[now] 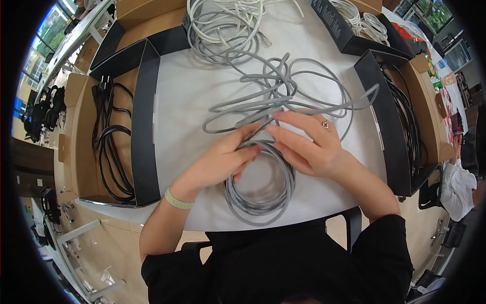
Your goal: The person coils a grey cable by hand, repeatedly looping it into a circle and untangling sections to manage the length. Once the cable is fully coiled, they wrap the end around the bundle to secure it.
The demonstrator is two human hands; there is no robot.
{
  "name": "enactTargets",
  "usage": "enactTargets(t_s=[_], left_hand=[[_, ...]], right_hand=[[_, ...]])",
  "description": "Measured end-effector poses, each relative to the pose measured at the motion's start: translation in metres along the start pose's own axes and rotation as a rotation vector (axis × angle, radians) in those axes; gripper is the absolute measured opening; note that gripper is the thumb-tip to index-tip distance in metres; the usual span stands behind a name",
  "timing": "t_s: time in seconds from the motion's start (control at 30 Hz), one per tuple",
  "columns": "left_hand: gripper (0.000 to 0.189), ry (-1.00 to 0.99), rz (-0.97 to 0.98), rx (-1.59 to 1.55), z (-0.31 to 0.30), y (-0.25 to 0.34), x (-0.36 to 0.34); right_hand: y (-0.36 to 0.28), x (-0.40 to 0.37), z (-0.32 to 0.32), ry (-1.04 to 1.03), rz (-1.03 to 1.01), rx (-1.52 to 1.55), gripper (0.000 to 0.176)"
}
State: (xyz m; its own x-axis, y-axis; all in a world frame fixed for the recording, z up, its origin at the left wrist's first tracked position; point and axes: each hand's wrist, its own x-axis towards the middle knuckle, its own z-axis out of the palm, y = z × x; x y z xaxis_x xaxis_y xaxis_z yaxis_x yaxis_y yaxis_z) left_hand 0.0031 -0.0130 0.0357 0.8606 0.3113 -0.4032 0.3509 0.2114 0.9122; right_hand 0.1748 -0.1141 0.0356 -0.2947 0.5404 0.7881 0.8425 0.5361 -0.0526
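A coil of grey cable hangs in several round loops at the table's near edge. My left hand is closed around the top left of this coil, thumb and fingers wrapped over the loops. My right hand, with a ring on one finger, pinches the grey cable just above the coil. From there the cable runs into a loose grey tangle spread over the middle of the table. Beyond it lies a pile of white and grey cables.
At left, an open black box holds black power cords. An open box stands behind it. On the right, one box contains black cables, and another contains white coils. A person in white is far right.
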Motion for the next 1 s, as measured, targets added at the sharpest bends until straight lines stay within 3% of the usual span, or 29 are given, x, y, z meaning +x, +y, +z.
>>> enactTargets(t_s=[0.1,0.27,0.5,0.6,0.67,0.8,0.87,1.0], left_hand=[[0.040,-0.071,-0.039,-0.062,0.002,0.000,0.002],[0.037,-0.109,-0.048,-0.041,-0.004,-0.002,0.004],[0.034,-0.012,0.019,0.025,-0.008,-0.005,0.003],[0.032,0.072,0.029,0.061,-0.011,-0.006,0.002],[0.032,0.093,0.035,0.073,-0.013,-0.005,0.002],[0.032,0.101,0.032,0.110,-0.016,-0.003,0.001],[0.033,0.105,0.031,0.118,-0.017,-0.002,0.001],[0.037,0.125,0.042,0.107,-0.018,0.000,0.000]], right_hand=[[-0.002,0.000,0.000,-0.026,0.129,-0.053,0.036],[0.003,-0.005,-0.006,0.027,0.432,0.338,0.023],[0.007,-0.007,-0.014,-0.163,0.561,0.443,0.019],[0.008,-0.005,-0.015,-0.276,0.603,0.414,0.028],[0.007,0.001,-0.024,-0.446,0.758,0.522,0.036],[0.018,0.001,-0.036,-0.627,0.680,0.537,0.046],[0.021,0.010,-0.046,-0.859,0.868,0.789,0.047],[0.034,-0.003,-0.048,-0.674,0.952,1.113,0.051]])
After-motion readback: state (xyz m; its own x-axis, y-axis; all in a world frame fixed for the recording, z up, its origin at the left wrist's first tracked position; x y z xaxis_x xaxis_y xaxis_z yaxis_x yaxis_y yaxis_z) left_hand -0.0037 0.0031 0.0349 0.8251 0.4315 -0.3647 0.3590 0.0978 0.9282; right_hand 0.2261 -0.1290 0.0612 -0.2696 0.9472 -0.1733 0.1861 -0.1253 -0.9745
